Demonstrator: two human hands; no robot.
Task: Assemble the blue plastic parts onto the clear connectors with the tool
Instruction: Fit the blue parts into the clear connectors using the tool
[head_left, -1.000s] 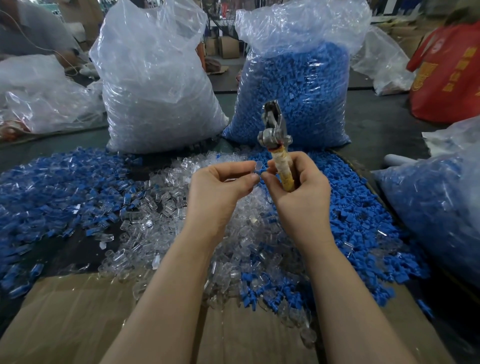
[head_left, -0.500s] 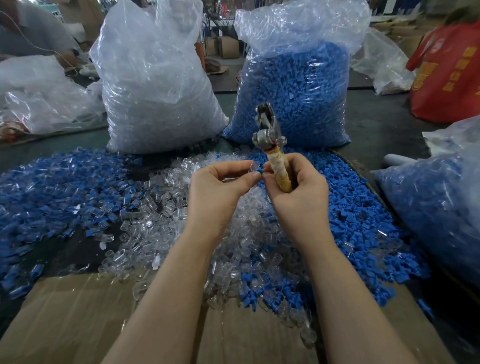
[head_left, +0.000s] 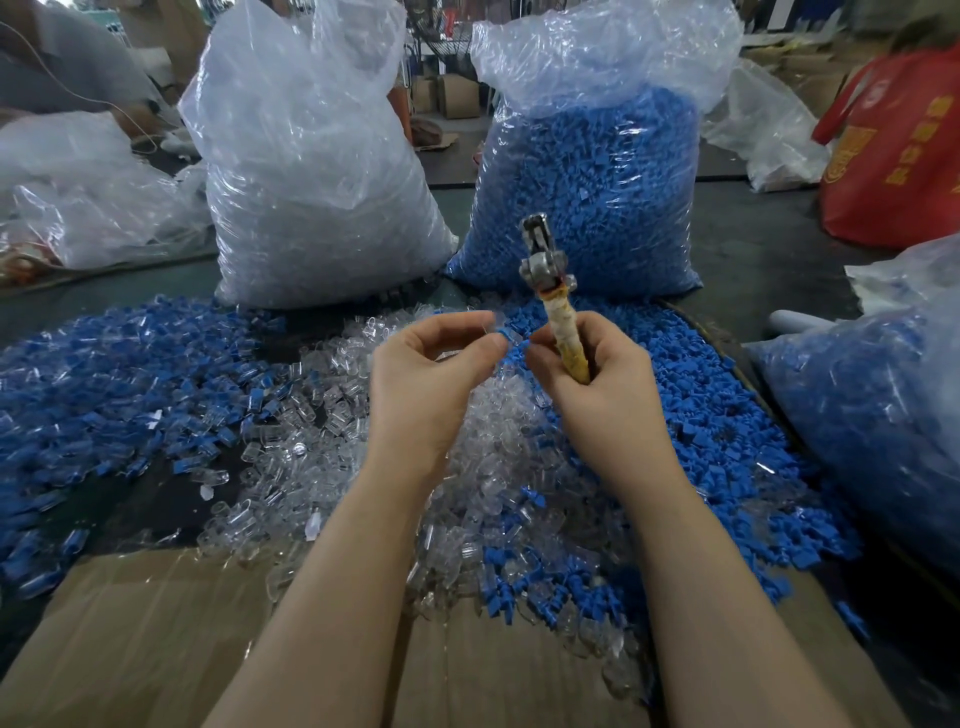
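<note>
Blue part is pinched in my left hand, just left of the tool. My right hand grips the tool handle, its long axis upright, head above the part.

The small piece pinched at the left hand shows only a blue sliver and a clear edge; the fingers cover the rest, so its shape cannot be told. The right hand hides the lower handle of the tool. The red bag at far right is blurred and cut by the edge, its print unreadable.
</note>
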